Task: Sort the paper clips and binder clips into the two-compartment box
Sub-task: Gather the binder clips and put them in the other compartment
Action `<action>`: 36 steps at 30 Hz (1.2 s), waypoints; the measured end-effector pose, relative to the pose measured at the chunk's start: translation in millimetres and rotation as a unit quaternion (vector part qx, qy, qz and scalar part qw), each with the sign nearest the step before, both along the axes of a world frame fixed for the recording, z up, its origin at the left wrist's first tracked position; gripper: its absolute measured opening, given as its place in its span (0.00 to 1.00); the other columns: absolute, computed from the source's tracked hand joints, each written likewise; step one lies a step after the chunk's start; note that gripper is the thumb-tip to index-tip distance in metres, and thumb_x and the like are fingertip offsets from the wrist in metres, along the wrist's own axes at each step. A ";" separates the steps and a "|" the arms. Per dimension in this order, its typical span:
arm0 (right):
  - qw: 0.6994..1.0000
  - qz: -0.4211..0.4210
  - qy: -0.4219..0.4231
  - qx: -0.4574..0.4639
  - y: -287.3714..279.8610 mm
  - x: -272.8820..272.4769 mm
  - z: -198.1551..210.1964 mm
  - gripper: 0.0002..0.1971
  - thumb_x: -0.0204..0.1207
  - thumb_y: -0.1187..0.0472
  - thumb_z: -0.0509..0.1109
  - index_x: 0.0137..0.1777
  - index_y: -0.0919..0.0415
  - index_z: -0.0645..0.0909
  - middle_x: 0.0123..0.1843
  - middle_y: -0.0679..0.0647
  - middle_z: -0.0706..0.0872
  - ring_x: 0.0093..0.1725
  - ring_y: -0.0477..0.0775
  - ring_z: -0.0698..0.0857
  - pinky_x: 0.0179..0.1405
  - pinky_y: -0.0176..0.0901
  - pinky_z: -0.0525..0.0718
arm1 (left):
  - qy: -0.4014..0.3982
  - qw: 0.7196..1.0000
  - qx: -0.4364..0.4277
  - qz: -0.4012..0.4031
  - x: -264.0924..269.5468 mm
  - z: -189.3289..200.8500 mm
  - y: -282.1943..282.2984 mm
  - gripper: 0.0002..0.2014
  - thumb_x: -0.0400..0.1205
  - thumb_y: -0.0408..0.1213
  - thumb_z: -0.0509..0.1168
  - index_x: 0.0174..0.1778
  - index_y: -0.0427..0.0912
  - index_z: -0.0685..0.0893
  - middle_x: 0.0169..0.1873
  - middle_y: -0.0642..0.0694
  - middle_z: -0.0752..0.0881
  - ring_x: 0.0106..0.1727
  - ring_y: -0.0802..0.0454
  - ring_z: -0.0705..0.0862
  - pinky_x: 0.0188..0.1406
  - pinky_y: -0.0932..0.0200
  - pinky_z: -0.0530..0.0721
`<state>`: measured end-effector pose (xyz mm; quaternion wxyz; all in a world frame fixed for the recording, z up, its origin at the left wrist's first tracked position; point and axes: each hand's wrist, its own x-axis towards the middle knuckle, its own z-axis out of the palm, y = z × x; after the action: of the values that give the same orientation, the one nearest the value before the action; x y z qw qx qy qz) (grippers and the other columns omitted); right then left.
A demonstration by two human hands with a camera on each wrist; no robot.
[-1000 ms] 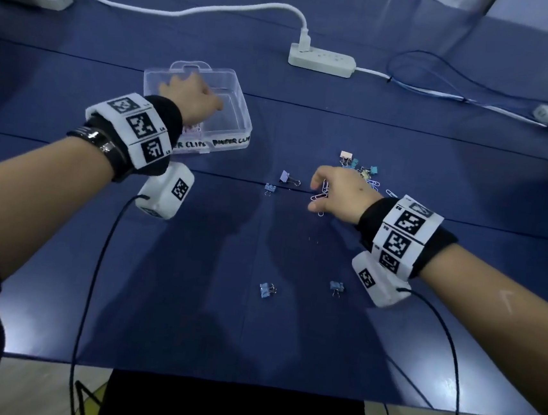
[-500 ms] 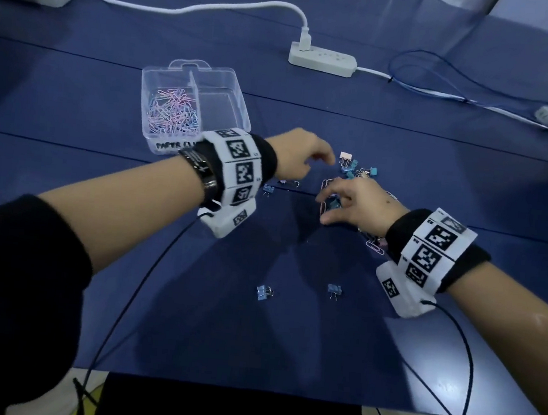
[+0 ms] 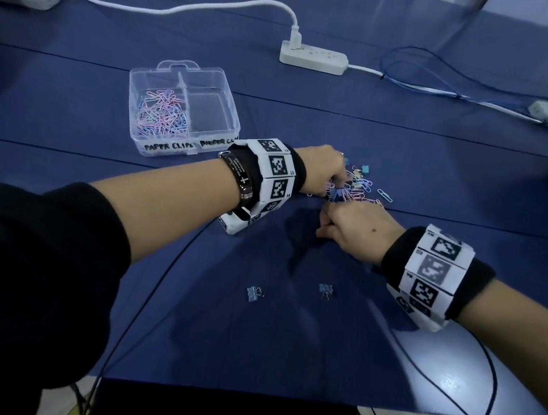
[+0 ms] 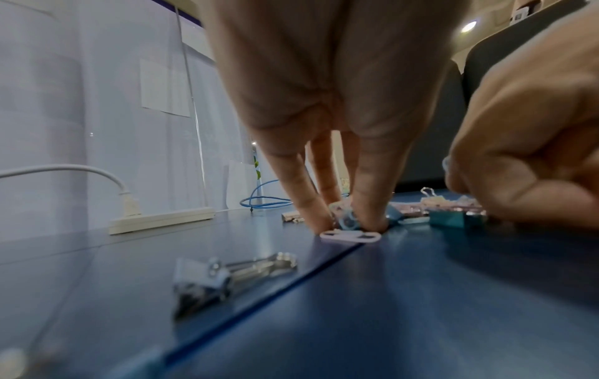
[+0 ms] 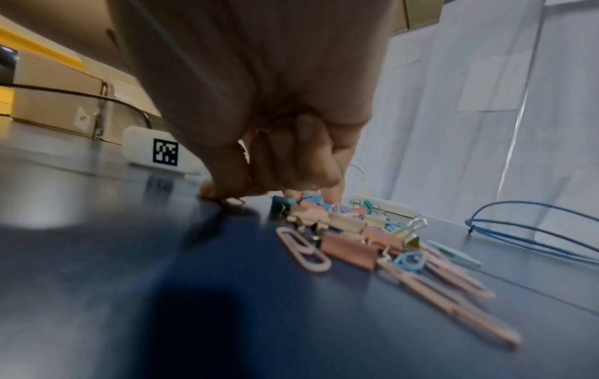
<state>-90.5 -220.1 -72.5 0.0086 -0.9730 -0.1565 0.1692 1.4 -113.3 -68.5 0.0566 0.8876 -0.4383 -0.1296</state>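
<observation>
The clear two-compartment box [image 3: 184,150] stands at the back left; its left half holds several pastel paper clips [image 3: 161,114], and its right half looks bare. A mixed pile of clips [image 3: 360,184] lies at centre right. My left hand [image 3: 333,183] reaches into the pile's left edge. In the left wrist view its thumb and fingers [image 4: 369,205] stand on the table and pinch a small blue clip [image 4: 347,218], just behind a pale paper clip [image 4: 350,236]. My right hand [image 3: 322,225] is curled just in front of the pile. Its thumb and forefinger pinch a paper clip [image 5: 238,202] against the table.
Two blue binder clips [image 3: 253,294] [image 3: 326,291] lie loose nearer the front edge. A silver-handled binder clip [image 4: 207,279] sits just behind my left hand. A white power strip [image 3: 313,59] and a blue cable [image 3: 444,90] run along the back. Black wrist cables trail off the front edge.
My left hand has left the box and swung right to the clip pile. My right hand has drawn back a little toward me and curled tighter at the table.
</observation>
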 end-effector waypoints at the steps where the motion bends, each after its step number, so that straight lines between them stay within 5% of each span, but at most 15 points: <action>1: 1.000 0.015 -0.011 -0.013 -0.4 -2.7 0.1 0.09 0.80 0.51 0.61 0.44 0.56 0.73 0.53 0.59 0.86 0.56 0.63 0.82 0.51 0.50 0.77 | -0.002 1.000 -0.001 0.003 -0.5 -0.2 0.1 0.17 0.79 0.29 0.63 0.65 0.38 0.83 0.65 0.39 0.80 0.65 0.42 0.79 0.61 0.55 0.77; 13: 0.999 0.023 0.030 -0.001 2.1 -11.3 3.4 0.12 0.81 0.56 0.59 0.53 0.66 0.75 0.57 0.62 0.77 0.55 0.64 0.80 0.55 0.51 0.78 | -0.132 0.983 0.127 0.012 -19.1 10.6 -3.9 0.12 0.80 0.30 0.58 0.57 0.32 0.81 0.58 0.35 0.82 0.57 0.37 0.83 0.41 0.55 0.72; 16: 0.998 0.009 0.036 0.054 1.0 -12.4 -1.4 0.07 0.81 0.59 0.60 0.45 0.62 0.70 0.48 0.59 0.74 0.46 0.58 0.77 0.53 0.52 0.79 | -0.080 0.993 0.061 0.065 -12.9 14.2 5.1 0.10 0.78 0.32 0.62 0.51 0.34 0.84 0.46 0.34 0.81 0.51 0.37 0.83 0.38 0.55 0.72; 19: 0.994 -0.021 0.035 0.101 -2.8 -8.3 -3.8 0.08 0.79 0.61 0.63 0.40 0.61 0.69 0.35 0.51 0.73 0.39 0.55 0.74 0.37 0.42 0.73 | 0.040 0.984 -0.046 0.166 -2.1 12.6 15.6 0.06 0.74 0.34 0.67 0.32 0.40 0.82 0.30 0.43 0.81 0.32 0.47 0.83 0.32 0.59 0.78; 23: 0.985 -0.065 0.027 0.157 -10.0 -2.3 -3.9 0.12 0.77 0.59 0.67 0.33 0.54 0.71 0.30 0.45 0.73 0.33 0.50 0.73 0.28 0.27 0.67 | 0.240 0.918 -0.170 0.266 4.9 12.1 27.3 0.14 0.77 0.28 0.62 0.24 0.39 0.73 0.25 0.43 0.82 0.12 0.61 0.81 0.17 0.69 0.81; 27: 0.959 -0.118 0.047 0.252 -12.1 1.5 -2.3 0.14 0.76 0.58 0.69 0.29 0.51 0.73 0.30 0.48 0.77 0.24 0.40 0.74 0.26 0.27 0.69 | 0.365 0.837 -0.257 0.317 8.1 14.8 40.0 0.10 0.80 0.26 0.62 0.32 0.36 0.77 0.30 0.40 0.83 0.27 0.53 0.86 0.38 0.60 0.88; 32: 0.817 -0.221 0.142 0.514 -9.2 3.1 9.7 0.13 0.81 0.67 0.60 0.34 0.62 0.73 0.20 0.44 0.75 0.14 0.38 0.64 0.13 0.24 0.62 | 0.508 0.687 -0.384 0.352 7.6 13.2 59.7 0.09 0.83 0.28 0.58 0.36 0.36 0.78 0.25 0.43 0.90 0.26 0.53 0.89 0.31 0.64 0.90; 36: 0.731 -0.250 0.163 0.613 -2.6 9.2 17.5 0.11 0.81 0.68 0.58 0.37 0.64 0.74 0.27 0.47 0.83 0.17 0.38 0.66 0.15 0.26 0.64 | 0.551 0.623 -0.429 0.352 2.1 14.2 74.0 0.12 0.82 0.27 0.54 0.34 0.38 0.77 0.23 0.44 0.89 0.25 0.52 0.89 0.28 0.66 0.88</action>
<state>-81.2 -222.7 -54.9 0.6708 -0.7180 0.0262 0.1841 3.4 -39.4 -54.4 0.7033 0.6116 0.0147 -0.3620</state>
